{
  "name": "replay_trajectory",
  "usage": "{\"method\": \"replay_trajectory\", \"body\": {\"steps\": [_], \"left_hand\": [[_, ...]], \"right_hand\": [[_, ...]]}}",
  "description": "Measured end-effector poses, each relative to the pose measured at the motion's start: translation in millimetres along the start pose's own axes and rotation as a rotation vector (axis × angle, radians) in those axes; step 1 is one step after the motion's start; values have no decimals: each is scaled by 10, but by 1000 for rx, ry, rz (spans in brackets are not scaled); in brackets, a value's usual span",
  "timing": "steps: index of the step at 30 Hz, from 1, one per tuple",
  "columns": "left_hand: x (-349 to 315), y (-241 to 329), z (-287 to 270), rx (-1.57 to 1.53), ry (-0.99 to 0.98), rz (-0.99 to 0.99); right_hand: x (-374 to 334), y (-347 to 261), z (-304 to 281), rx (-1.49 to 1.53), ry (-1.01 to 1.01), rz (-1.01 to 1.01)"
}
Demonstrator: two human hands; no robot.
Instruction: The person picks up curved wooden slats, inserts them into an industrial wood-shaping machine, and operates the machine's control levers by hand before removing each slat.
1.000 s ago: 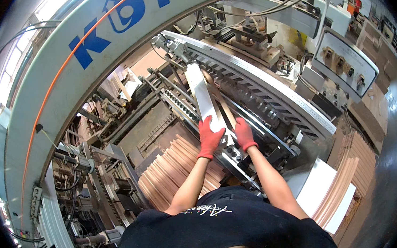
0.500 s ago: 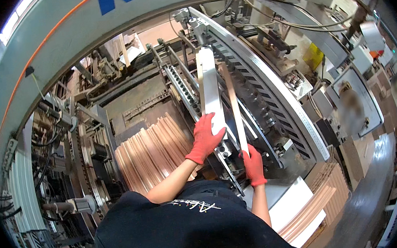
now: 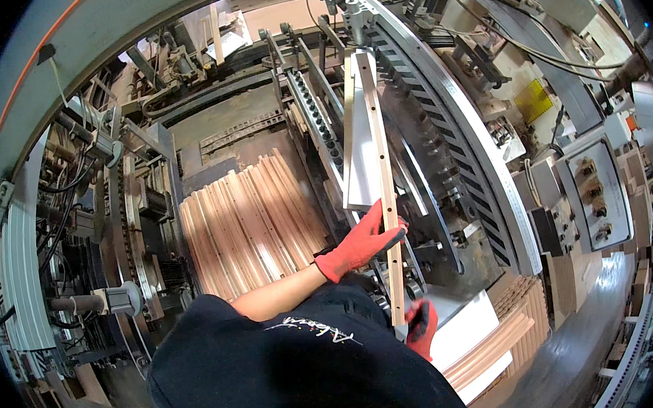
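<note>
The left grip [image 3: 361, 247], in a red glove, is holding a wood strip [image 3: 381, 141], with the thumb and fingers closing around it. The strip has a row of dark holes and is running up and down, just right of the middle of the frame. The right grip [image 3: 423, 329], also in red, is sitting near the strip's low end. It is looking blurry, so I cannot tell how far open it is or whether it is touching.

A white board [image 3: 359, 150] is lying under the strip. A pile [image 3: 255, 226] of brown wood is lying left of the middle. More wood [image 3: 494, 348] is lying in the lower right.

Loopy white writing [image 3: 326, 330] with small coloured dots is showing on the black shirt [image 3: 287, 378], at the bottom.
</note>
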State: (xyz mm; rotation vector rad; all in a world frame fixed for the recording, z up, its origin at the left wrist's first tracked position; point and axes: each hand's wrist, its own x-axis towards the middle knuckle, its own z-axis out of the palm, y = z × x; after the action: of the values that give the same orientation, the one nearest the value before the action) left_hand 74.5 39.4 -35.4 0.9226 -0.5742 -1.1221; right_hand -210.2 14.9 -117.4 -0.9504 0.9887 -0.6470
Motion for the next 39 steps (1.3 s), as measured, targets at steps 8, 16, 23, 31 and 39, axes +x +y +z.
{"method": "replay_trajectory", "body": {"steps": [8,16,23,31,39], "left_hand": [[-73,171,-233,310,149,128],[-212,281,-226,320,195,95],[-298,261,-286,351,175,53],[-331,326,-473,255,159,88],[-412,314,-727,236,216,102]], "right_hand": [[-746,1496,-974,-71,438,444],[-829,1739,-850,-210,411,471],[-910,1796,-760,-323,418,419],[-725,1414,-425,-824,530,-171],[-164,456,428,-981,562,-600]]}}
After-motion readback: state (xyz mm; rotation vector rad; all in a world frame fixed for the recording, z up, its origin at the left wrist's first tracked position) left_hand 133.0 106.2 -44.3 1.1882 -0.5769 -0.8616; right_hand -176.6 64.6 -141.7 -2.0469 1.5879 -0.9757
